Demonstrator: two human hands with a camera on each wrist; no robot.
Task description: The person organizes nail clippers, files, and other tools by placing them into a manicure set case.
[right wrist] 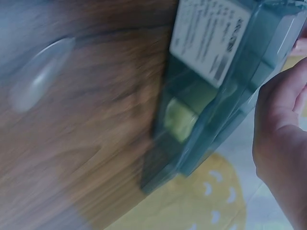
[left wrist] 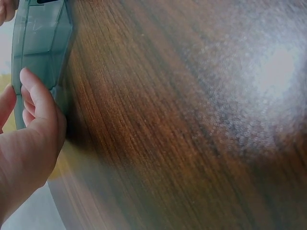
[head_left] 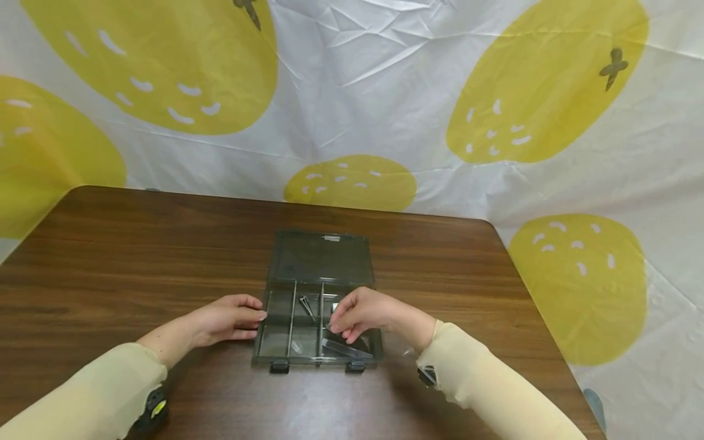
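A smoky see-through compartment box (head_left: 279, 357) lies on the table with its lid (head_left: 324, 260) folded back. My left hand (head_left: 231, 319) rests against its left wall, fingertips touching the edge; the left wrist view also shows this hand (left wrist: 36, 124) beside the box (left wrist: 45, 43). Over the right-hand column, my right hand (head_left: 367, 311) has curled fingers, thumb and forefinger pinching a small dark piece (head_left: 329, 327), too small to identify. Below it a clear strip (head_left: 346, 349) lies slantwise inside. A slim dark metal-looking item (head_left: 306, 305) leans in the middle column.
A clear oval piece (right wrist: 41, 76) lies on the wooden table (head_left: 165, 256) to the right of the box. A white printed label (right wrist: 208, 36) shows on the box's side in the right wrist view. Behind the table hangs a white cloth (head_left: 374, 122) with yellow shapes.
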